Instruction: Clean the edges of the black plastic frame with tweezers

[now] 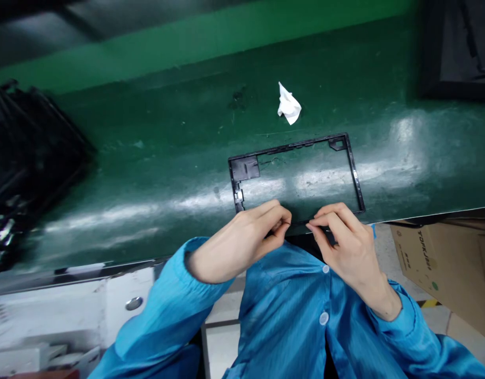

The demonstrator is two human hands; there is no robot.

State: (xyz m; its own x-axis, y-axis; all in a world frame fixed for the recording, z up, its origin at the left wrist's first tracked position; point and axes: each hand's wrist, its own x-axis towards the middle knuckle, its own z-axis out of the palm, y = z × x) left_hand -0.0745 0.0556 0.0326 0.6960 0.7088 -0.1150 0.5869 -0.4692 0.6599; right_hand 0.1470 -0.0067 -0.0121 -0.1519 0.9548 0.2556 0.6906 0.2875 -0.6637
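Note:
A thin black rectangular plastic frame (289,146) lies on the green tabletop near its front edge, slightly turned. Its upper left corner carries a flat black plate, and a small bracket sits in the upper right corner. My left hand (258,231) is closed at the near side of the frame, thumb and fingers pinched together over that rail. To its right, my right hand (345,237) pinches the same near rail between thumb and fingertips. A short piece of the rail shows between the two hands; the rest there is covered by my fingers.
A crumpled white tissue (289,105) lies beyond the frame on the green table (167,131). At the left is a blurred pile of black parts (29,152). A dark tray-like object (455,58) stands at the far right. A cardboard box (443,263) sits below the table's right edge.

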